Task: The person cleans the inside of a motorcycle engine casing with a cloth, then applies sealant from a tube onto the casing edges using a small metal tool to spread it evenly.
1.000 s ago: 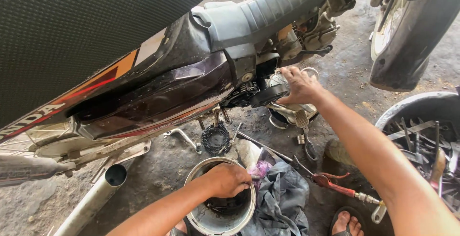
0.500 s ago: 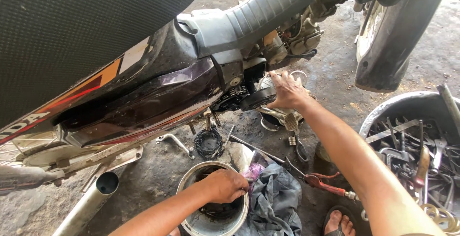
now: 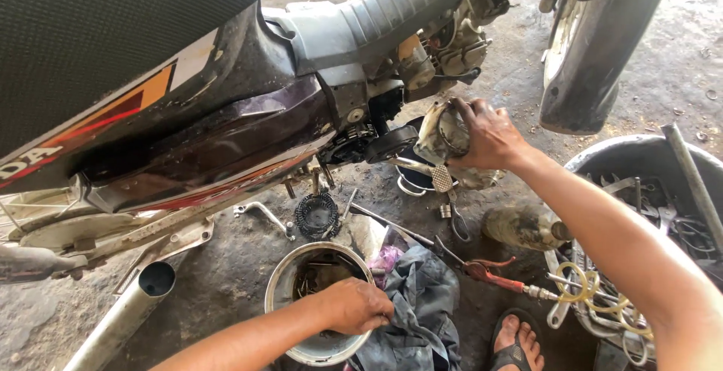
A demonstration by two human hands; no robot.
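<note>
A motorcycle with a dark side panel and grey air hose lies tilted above me. My right hand grips a dirty metal engine cover held against the engine's side. Down on the ground, my left hand rests closed on the near rim of a round metal bowl that holds small dark parts; what its fingers hold is hidden. A black clutch-like disc lies just beyond the bowl.
A grey rag lies right of the bowl. Red-handled pliers, a bottle and a basin of tools sit on the right. The exhaust pipe is lower left, the wheel upper right, my sandalled foot below.
My view has shifted, so everything has slid left in frame. My right hand stays on the engine cover at the engine. My left hand has stayed at the bowl's rim.
</note>
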